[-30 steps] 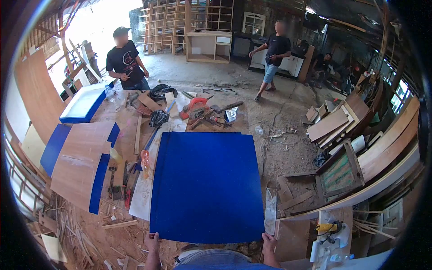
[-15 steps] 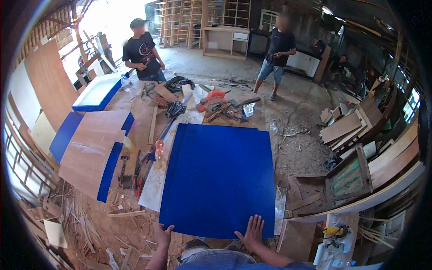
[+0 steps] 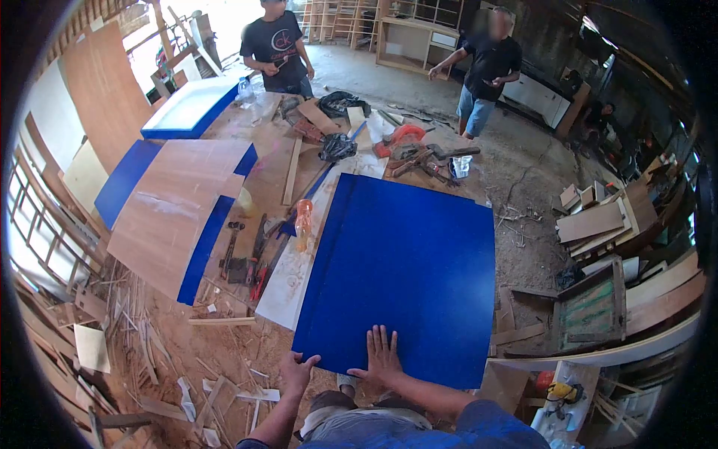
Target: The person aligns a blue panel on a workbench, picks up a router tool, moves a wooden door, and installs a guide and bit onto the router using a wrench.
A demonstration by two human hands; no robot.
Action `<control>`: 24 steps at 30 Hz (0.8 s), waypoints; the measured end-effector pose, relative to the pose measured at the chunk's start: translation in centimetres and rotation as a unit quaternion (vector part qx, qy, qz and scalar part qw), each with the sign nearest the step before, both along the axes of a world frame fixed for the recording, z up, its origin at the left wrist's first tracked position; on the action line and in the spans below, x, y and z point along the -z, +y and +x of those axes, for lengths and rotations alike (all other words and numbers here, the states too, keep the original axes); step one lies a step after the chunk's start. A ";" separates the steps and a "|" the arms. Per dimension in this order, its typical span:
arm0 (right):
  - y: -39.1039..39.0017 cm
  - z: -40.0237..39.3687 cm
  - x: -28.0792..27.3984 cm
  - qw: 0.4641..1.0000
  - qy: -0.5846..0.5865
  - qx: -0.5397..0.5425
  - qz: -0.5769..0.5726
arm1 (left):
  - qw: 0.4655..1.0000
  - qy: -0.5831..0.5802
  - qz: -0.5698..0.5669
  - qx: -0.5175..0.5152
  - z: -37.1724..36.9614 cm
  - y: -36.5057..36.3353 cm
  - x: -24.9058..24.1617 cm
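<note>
A large blue panel (image 3: pixel 404 277) lies across the work table in front of me. At its near left corner, my left hand (image 3: pixel 298 372) is closed on the edge, the thumb lying along the rim and the other fingers partly hidden. My right hand (image 3: pixel 384 355) presses flat on the panel's top near the front edge, fingers stretched out, holding nothing. Beyond the panel's left side, an orange plastic bottle (image 3: pixel 303 218) stands on a white board (image 3: pixel 280 303).
To the left lie a plywood piece with blue edges (image 3: pixel 176 198) and a blue-sided white tray-like box (image 3: pixel 187 108). A red power saw (image 3: pixel 407 137) and tools lie beyond the panel. Two people stand across the table; wood scraps (image 3: pixel 149 359) litter the floor.
My right hand has slid left across the panel, closer to my left hand, which stays at the corner. My view has shifted. The person at right now stretches an arm out.
</note>
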State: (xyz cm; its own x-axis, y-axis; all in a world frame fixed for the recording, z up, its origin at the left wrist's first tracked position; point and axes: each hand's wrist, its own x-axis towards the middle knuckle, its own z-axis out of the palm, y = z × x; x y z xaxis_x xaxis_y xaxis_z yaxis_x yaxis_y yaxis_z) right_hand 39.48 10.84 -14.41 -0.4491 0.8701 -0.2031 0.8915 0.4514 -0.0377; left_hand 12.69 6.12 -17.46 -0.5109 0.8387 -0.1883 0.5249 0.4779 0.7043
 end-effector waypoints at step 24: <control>2.6 -10.7 2.0 0.994 0.095 -0.039 0.025 | 0.998 0.043 0.022 0.030 0.5 1.7 0.1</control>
State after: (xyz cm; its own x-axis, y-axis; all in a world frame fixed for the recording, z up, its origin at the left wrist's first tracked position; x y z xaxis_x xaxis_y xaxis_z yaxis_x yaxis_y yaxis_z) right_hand 28.77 13.42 -16.42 -0.5420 0.8378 -0.0656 0.8326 0.5248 -0.1773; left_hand 13.17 7.85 -17.53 -0.4727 0.8744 -0.1091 0.6105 0.4142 0.6751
